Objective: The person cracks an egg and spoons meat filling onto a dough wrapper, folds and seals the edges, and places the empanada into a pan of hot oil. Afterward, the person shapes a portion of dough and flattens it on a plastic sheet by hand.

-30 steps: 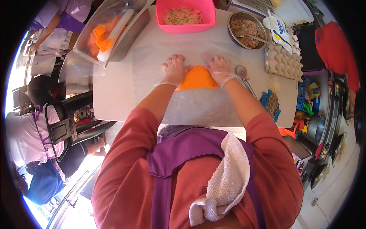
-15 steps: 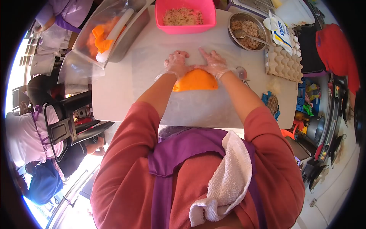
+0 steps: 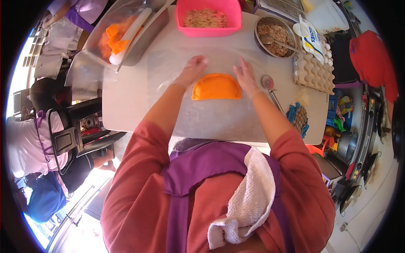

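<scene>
From the head view, we have the orange dough (image 3: 217, 87) lying folded in a half-moon on a clear plastic sheet (image 3: 206, 120), nearer the table's (image 3: 126, 97) near edge than its far edge, straight side towards us. Our left hand (image 3: 194, 71) is just beyond its left end, grip released, fingers loosely bent and holding nothing. Our right hand (image 3: 247, 76) is just beside its right end, grip also released, fingers pointing to the far edge; we cannot tell whether it touches the dough.

Right of that hand lies a cutter (image 3: 267, 82). At the far edge we have a pink tub (image 3: 209, 31), and towards the far right corner a metal bowl (image 3: 274, 36) of filling with a spoon (image 3: 278, 42). An egg tray (image 3: 313, 72) sits by the right edge, a cloth (image 3: 299, 119) near the near right corner, and a metal tray (image 3: 145, 44) at the far left corner.
</scene>
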Motion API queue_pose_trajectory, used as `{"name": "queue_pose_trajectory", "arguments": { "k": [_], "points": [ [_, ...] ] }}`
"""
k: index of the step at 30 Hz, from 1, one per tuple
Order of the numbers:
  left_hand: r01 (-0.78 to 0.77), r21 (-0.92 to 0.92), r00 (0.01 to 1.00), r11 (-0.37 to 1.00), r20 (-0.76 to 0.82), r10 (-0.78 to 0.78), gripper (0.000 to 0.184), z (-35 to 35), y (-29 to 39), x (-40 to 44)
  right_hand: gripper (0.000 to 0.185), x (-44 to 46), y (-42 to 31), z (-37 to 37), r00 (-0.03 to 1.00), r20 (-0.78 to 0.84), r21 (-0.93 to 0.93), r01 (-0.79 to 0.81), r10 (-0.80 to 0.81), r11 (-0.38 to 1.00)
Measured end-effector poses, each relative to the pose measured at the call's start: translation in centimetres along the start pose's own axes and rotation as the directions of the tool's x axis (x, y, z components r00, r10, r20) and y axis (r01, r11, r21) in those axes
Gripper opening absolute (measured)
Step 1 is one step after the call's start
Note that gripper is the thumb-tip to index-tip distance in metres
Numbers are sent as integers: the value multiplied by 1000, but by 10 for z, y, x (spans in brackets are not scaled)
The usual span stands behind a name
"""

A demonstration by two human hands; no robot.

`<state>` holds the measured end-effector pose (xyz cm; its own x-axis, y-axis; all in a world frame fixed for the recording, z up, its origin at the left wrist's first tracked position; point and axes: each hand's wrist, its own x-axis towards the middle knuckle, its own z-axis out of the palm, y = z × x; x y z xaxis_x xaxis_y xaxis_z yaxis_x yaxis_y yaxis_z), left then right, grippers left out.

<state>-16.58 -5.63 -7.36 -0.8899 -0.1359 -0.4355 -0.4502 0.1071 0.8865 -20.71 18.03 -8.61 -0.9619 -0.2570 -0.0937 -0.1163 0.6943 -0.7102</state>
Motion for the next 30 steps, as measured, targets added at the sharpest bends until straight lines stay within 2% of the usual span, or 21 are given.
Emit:
{"name": "queue_pose_trajectory", "arguments": {
  "k": [2, 3, 4, 6, 10, 11, 13, 14, 15, 16, 17, 19, 20, 21, 23, 25, 26, 27, 28, 29, 30],
  "points": [
    [12, -41, 996, 999, -88, -15, 54, -23, 7, -44, 56, -31, 30, -2, 940, -144, -49, 307, -310, 951],
    [-126, 213, 981, 969, -117, 154, 54, -38, -21, -53, 54, -49, 35, -11, 934, -136, -56, 326, -331, 944],
    [-239, 455, 943, 858, -103, 318, 53, -53, -50, -64, 52, -62, 41, -21, 928, -126, -62, 345, -351, 936],
    [-103, 682, 916, 724, -218, 336, 51, -67, -51, -129, 50, -74, 53, -40, 937, -100, -124, 323, -336, 938],
    [312, 644, 799, 698, -575, 174, 75, -73, -98, -215, 47, -66, 90, -65, 950, -132, -219, 249, -281, 943],
    [315, 643, 795, 698, -580, 176, 75, -68, -115, -229, 42, -64, 81, -68, 956, -178, -244, 188, -234, 951],
    [523, 301, 621, 798, -775, -115, 80, -57, -142, -246, 39, -61, 63, -60, 938, -179, -269, 243, -296, 932],
    [522, 300, 620, 798, -776, -115, 80, -54, -131, -249, 36, -60, 50, -56, 918, -182, -301, 291, -354, 908],
    [528, -155, 622, 835, -598, -505, 78, -53, -119, -255, 36, -63, 36, -49, 917, -182, -302, 291, -354, 908],
    [534, -563, 622, 630, -244, -745, 77, -51, -106, -258, 35, -66, 16, -40, 903, -114, -312, 363, -414, 878],
    [530, -565, 624, 632, -245, -742, 77, -52, -100, -260, 33, -69, -4, -30, 881, -45, -316, 435, -471, 843],
    [519, -659, 758, 545, 59, -650, 72, -53, -91, -262, 34, -74, -38, -8, 830, 47, -36, 558, -556, 829],
    [516, -660, 759, 545, 58, -648, 72, -52, -79, -260, 37, -86, -64, 2, 852, 195, 75, 480, -485, 874],
    [453, -743, 797, 492, 91, -597, 62, -51, -63, -255, 56, -97, -90, 5, 740, 324, 200, 556, -590, 807],
    [387, -816, 834, 429, 111, -541, 54, -52, -43, -245, 75, -133, -159, -10, 680, 490, 257, 484, -545, 836],
    [243, -874, 961, 422, 158, -225, 44, -54, -32, -233, 78, -144, -172, 0, 663, 448, 351, 486, -599, 800],
    [246, -870, 962, 427, 162, -222, 44, -56, -34, -227, 82, -146, -178, 2, 647, 405, 440, 482, -647, 758],
    [82, -903, 994, 421, 45, -97, 53, -56, -39, -220, 69, -146, -182, -1, 718, 541, 272, 344, -439, 899],
    [-82, -916, 997, 393, -78, 26, 61, -56, -41, -213, 69, -144, -182, -3, 724, 535, 271, 342, -436, 900],
    [-82, -869, 913, 487, -262, -313, 74, -44, -17, -206, 69, -141, -179, -6, 703, 603, 197, 326, -377, 925],
    [-78, -868, 916, 490, -257, -308, 74, -36, -23, -196, 69, -138, -177, -9, 680, 664, 121, 312, -310, 942]
  ]
}}
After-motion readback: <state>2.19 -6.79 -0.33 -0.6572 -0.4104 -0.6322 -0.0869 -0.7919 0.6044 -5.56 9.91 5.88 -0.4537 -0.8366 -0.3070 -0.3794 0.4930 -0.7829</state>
